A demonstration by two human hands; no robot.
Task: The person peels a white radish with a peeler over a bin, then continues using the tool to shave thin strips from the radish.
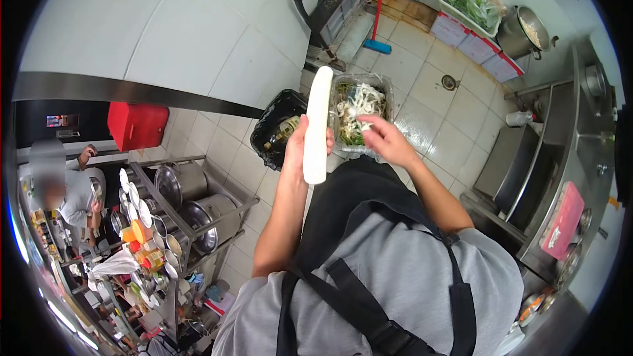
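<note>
My left hand [297,148] is wrapped round a long, pale, peeled daikon radish [318,125], held upright in front of me. To its right, my right hand [388,142] hovers over a bin lined with clear plastic [389,95]; its fingers are loosely bent and apart, with nothing visible in them. White peelings [364,102] and green scraps lie heaped in that bin. Left of the radish stands a bin with a black liner [258,137], containing some rubbish.
A co-worker [79,191] is beyond the rack of pots [198,214] at left. Steel sinks [508,165] line the right side. A broom [378,45], a crate of greens [471,6] and a large pot [521,29] stand at the back. A drain [449,82] is in the tiled floor.
</note>
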